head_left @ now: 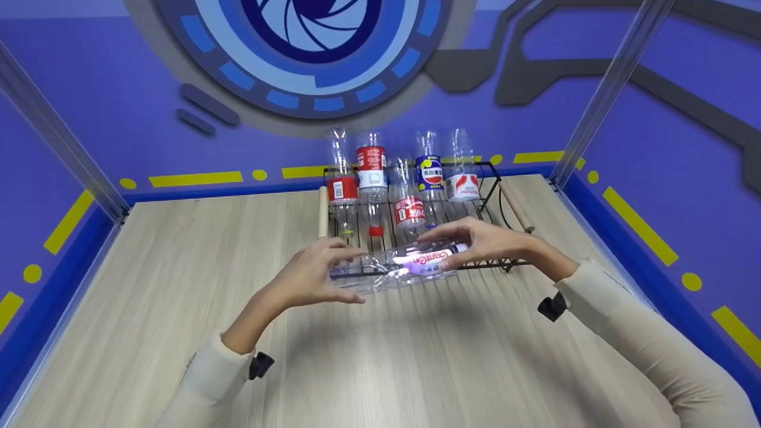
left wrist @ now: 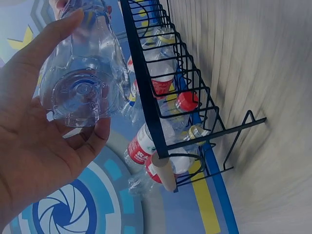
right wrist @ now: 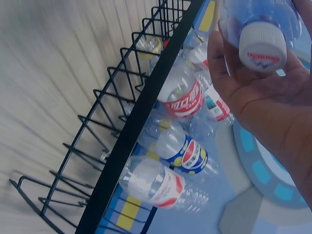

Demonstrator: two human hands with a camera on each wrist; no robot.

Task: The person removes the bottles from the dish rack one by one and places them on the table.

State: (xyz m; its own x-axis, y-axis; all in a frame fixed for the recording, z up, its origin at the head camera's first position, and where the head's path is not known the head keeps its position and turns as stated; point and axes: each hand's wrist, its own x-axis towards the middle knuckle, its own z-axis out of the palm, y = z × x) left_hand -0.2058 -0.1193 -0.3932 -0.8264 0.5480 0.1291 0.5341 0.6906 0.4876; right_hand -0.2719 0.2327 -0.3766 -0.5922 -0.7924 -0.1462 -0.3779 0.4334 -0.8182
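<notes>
Both hands hold a clear plastic bottle (head_left: 395, 270) lying sideways over the front of a black wire rack (head_left: 484, 266). My left hand (head_left: 309, 273) is around its base end, and the left wrist view shows the thumb along the bottle's side and fingers behind the ribbed base (left wrist: 83, 92). My right hand (head_left: 484, 242) grips the cap end, thumb near the pink-lettered label (head_left: 429, 260). The white cap (right wrist: 263, 46) faces the right wrist camera, beside the palm. In the rack, several empty bottles lean neck down, among them a blue-labelled one (head_left: 430, 172).
Wooden handles (head_left: 516, 207) flank the rack on a light wood-grain table (head_left: 208, 267). Red-labelled bottles (head_left: 410, 211) stand in the rack right behind the hands. A blue patterned wall (head_left: 285, 142) rises behind, with side panels left and right.
</notes>
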